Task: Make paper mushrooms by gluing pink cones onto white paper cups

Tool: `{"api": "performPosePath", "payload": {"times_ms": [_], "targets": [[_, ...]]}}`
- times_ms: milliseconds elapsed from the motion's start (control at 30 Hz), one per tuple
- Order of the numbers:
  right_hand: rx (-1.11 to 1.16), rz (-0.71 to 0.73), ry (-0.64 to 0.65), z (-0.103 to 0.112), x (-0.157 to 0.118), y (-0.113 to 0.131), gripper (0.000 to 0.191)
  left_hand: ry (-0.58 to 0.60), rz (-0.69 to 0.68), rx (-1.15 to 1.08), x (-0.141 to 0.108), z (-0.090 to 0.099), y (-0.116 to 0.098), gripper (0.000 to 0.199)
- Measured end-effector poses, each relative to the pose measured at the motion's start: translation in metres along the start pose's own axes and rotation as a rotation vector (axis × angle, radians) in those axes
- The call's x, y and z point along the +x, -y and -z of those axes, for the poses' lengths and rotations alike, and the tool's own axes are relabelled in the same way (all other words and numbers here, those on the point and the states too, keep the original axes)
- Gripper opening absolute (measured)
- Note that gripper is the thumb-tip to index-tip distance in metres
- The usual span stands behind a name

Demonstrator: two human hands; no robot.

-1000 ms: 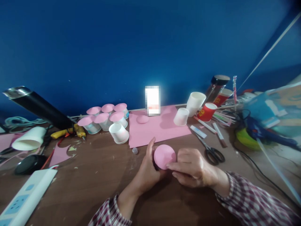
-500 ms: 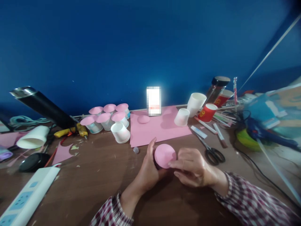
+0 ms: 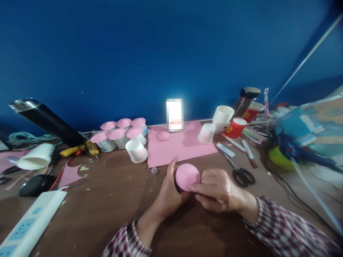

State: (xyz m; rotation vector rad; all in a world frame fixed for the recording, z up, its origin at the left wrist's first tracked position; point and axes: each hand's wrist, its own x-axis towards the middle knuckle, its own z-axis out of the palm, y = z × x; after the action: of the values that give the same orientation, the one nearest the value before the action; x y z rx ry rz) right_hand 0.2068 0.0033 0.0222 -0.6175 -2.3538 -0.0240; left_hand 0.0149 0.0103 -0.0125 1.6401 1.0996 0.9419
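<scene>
A round pink paper disc (image 3: 187,176), slightly cone-shaped, faces up in front of me. My left hand (image 3: 171,191) is wrapped around its left side and underneath, thumb up along the edge; whatever supports the disc is hidden in the palm. At the lower right rim, my right hand (image 3: 215,191) presses its index finger on the paper, with the other fingers curled. Beyond them lie pink paper sheets (image 3: 171,155) bearing another pink cone (image 3: 163,135) and an upside-down white paper cup (image 3: 206,133). Several pink-topped cups (image 3: 117,135) stand to the left behind a white cup (image 3: 136,151).
Scissors (image 3: 241,175) lie right of my right hand, near a red paper cup (image 3: 237,128) and stacked white cups (image 3: 222,119). On the left are a yellow glue gun (image 3: 92,148), a black flask (image 3: 53,123) and a power strip (image 3: 34,217). A blue wall (image 3: 160,53) stands behind.
My right index finger has slid slightly left along the disc's lower rim. The view has shifted a little; my left hand keeps its hold.
</scene>
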Motion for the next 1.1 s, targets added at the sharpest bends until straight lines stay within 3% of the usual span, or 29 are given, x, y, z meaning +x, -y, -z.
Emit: {"api": "performPosePath", "payload": {"times_ms": [200,467,767,1100], "targets": [[0.024,-0.015,-0.008,-0.0002,0.0018,0.0013,0.025,0.007,-0.013,-0.002,-0.0005,-0.0001,-0.0013,0.094],[0.052,-0.046,-0.133,0.0014,-0.0038,-0.0042,0.024,-0.029,-0.018,0.031,-0.0006,-0.0006,-0.0003,0.095],[-0.096,0.037,-0.061,0.0042,-0.0041,-0.0061,0.024,-0.052,-0.022,0.044,-0.0003,-0.0026,-0.0024,0.095],[-0.014,-0.017,-0.116,0.0026,-0.003,-0.0045,0.027,-0.036,-0.007,0.027,-0.0007,-0.0016,-0.0011,0.096]]}}
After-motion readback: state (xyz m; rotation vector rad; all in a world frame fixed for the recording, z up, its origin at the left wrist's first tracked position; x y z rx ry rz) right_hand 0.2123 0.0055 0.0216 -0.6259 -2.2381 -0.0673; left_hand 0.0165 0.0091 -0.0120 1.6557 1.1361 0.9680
